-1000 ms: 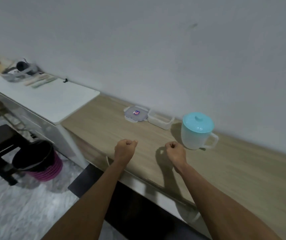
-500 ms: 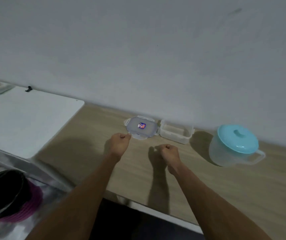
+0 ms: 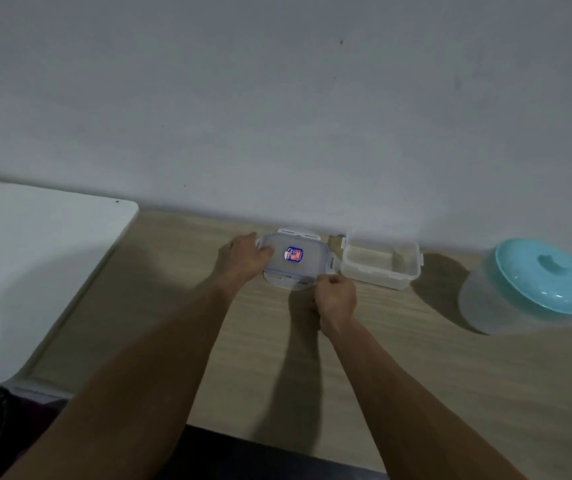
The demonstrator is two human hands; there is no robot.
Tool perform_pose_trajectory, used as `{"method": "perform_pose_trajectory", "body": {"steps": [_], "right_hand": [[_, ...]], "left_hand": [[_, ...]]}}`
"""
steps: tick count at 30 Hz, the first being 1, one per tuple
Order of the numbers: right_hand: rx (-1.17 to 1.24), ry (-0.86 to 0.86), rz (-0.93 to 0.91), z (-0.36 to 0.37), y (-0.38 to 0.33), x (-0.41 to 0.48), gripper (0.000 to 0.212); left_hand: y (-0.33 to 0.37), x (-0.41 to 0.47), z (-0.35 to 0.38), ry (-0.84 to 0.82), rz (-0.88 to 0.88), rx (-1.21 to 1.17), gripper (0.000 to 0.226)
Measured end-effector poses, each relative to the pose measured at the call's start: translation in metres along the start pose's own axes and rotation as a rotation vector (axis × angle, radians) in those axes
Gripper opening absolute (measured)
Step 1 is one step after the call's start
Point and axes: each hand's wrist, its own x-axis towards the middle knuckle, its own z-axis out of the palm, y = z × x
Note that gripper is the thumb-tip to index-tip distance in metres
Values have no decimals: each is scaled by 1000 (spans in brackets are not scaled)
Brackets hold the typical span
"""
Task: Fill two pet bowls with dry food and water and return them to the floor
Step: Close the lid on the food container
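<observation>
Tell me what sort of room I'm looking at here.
Probably a home kitchen or utility corner: a wooden counter against a plain wall, a lidded food container under both hands, and a teal-lidded jug.

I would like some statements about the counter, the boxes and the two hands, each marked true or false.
1. Both hands touch the lidded box. True: the left hand is at its left end, the right hand at its near right corner.
2. The open box stands left of the lidded box. False: it stands to its right.
3. The jug carries a turquoise lid. True.
4. The right hand holds the jug. False: the jug stands untouched, far right.
5. The boxes sit on a wooden counter near the wall. True.
</observation>
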Motion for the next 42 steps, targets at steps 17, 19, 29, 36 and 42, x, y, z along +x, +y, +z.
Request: {"method": "perform_pose_trajectory", "body": {"steps": [17, 19, 29, 36, 42], "right_hand": [[191, 32, 63, 14, -13, -24, 12], [226, 12, 54, 17, -18, -32, 15], [327, 133, -121, -34, -65, -14, 16], [307, 338, -96, -116, -50, 26, 15], [243, 337, -62, -129, -27, 37, 12]], "left_hand": [[-32, 10, -7, 19, -168, -495, 12], [-30, -2, -18, 55, -192, -601, 6], [79, -13, -45, 123, 30, -792, 18], [152, -17, 21, -111, 46, -763, 20], [155, -17, 49, -161, -1, -688, 24]]}}
